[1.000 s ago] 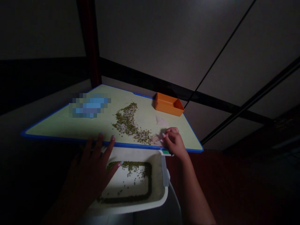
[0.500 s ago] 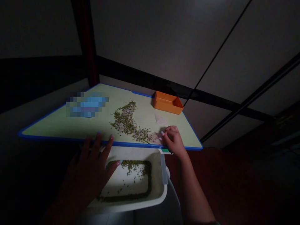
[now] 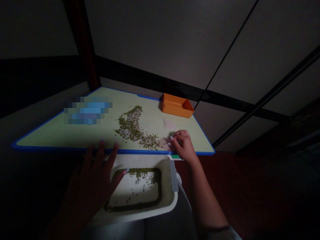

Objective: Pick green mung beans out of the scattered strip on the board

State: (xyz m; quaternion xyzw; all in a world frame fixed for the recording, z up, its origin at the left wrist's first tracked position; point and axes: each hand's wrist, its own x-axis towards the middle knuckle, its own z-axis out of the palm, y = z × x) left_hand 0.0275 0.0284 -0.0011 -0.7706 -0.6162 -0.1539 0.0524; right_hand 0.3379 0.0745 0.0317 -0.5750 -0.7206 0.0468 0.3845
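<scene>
My left hand (image 3: 96, 178) is open with its fingers spread, over the left part of a white bin (image 3: 166, 200) and near the front edge of the table. Small green beans (image 3: 130, 125) lie scattered on the pale, blue-edged tabletop (image 3: 152, 120). More green beans (image 3: 147, 176) rest inside the bin, many along its inner edges. My right hand (image 3: 183, 143) is on the table's right front part, its fingers curled together. What they hold, if anything, is too small to tell. Beside its fingertips are a pinkish patch (image 3: 163, 142) and a pale patch (image 3: 169, 124).
An orange open box (image 3: 177, 108) stands at the back right corner of the table. On the left lies a blurred-out blue thing (image 3: 90, 111). Behind the table rises a panelled wall (image 3: 162, 43). Reddish floor (image 3: 235, 186) shows at the right.
The whole view has shifted slightly, so the table appears a little further left and higher. Both hands keep nearly the same pose and place relative to the table. The beans look unchanged.
</scene>
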